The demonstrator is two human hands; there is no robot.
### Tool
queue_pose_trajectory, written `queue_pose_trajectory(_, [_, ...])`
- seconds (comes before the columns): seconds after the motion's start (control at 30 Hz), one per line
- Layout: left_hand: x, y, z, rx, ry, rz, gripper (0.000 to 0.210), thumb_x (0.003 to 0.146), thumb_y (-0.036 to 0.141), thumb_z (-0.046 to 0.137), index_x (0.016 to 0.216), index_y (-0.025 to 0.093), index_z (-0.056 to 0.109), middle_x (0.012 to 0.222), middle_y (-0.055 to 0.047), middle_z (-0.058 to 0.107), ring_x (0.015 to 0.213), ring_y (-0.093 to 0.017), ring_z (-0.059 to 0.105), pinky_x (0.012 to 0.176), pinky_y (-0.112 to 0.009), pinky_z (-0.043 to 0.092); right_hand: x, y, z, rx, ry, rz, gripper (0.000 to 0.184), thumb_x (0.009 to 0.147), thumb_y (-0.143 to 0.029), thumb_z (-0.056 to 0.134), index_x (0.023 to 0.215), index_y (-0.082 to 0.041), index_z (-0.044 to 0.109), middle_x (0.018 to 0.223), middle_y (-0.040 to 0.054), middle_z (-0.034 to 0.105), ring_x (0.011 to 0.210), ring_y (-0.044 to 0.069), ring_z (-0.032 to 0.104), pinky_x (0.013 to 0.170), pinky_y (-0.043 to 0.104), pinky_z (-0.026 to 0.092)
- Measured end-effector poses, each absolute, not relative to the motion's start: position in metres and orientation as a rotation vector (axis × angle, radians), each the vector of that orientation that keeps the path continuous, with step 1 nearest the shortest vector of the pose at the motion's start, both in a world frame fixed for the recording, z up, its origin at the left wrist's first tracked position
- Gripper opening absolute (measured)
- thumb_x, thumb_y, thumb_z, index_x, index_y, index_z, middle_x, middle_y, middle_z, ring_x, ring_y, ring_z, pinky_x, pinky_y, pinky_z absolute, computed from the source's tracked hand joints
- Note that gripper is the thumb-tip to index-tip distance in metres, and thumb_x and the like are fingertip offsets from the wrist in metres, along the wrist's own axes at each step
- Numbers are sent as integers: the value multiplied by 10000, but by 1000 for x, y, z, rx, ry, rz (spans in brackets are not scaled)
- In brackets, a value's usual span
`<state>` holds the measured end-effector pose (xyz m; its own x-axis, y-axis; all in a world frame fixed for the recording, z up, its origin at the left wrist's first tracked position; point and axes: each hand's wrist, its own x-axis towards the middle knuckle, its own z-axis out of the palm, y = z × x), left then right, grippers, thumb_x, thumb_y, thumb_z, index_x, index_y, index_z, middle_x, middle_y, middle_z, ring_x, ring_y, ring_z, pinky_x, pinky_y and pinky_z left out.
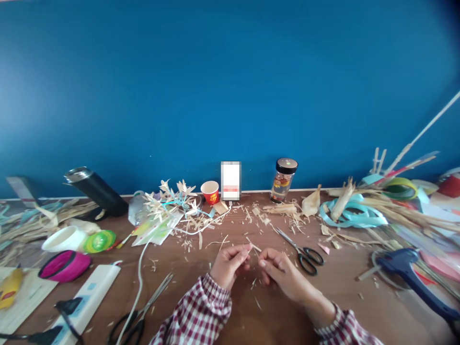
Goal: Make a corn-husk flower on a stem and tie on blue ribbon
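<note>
Over the middle of the table, my left hand [230, 265] and my right hand [282, 274] are close together, fingers pinched. A thin pale strip [255, 247], seemingly dried plant fibre, runs between the fingertips of both hands. Its ends are too small to make out clearly. Just right of my right hand lies a pair of black-handled scissors [308, 258], with its blades pointing away to the left. Many pale trimmings [187, 246] are scattered on the tabletop around and beyond my hands.
A second pair of scissors [140, 314], a white cable [141, 268] and a power strip [89, 297] lie at left. White flowers [183, 191], a red cup [210, 192], a pixelated phone [231, 179] and a lidded jar [282, 181] line the wall. A blue glue gun [409, 270] rests right.
</note>
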<state>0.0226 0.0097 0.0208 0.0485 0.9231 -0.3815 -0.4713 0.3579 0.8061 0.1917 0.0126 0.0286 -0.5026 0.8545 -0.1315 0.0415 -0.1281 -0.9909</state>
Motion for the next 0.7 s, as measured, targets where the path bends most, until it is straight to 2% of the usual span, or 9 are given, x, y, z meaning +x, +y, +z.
queue_pose_trajectory(0.17, [25,8,19,616,1007,1106,289,604,321,736,817,127,723,553,6,570,434,-58,463,426,-191,380,189,10,28,-993,-1501,1762,242,844,-421,473,787,-185,471,516,-71,509,407,61,395,426,173,290])
queue_pose_trajectory(0.3, [27,7,17,611,950,1136,272,629,318,720,808,113,717,526,8,547,486,-74,468,473,-203,393,187,8,30,-988,-1503,1772,248,837,-423,478,773,-184,484,518,-72,507,399,58,387,420,171,295])
queue_pose_trajectory(0.7, [28,7,17,527,956,1151,257,577,279,761,776,121,722,552,-1,587,503,-73,505,487,-198,421,184,7,28,-995,-1511,1781,241,848,-412,465,790,-179,481,517,-71,505,397,54,393,422,166,314])
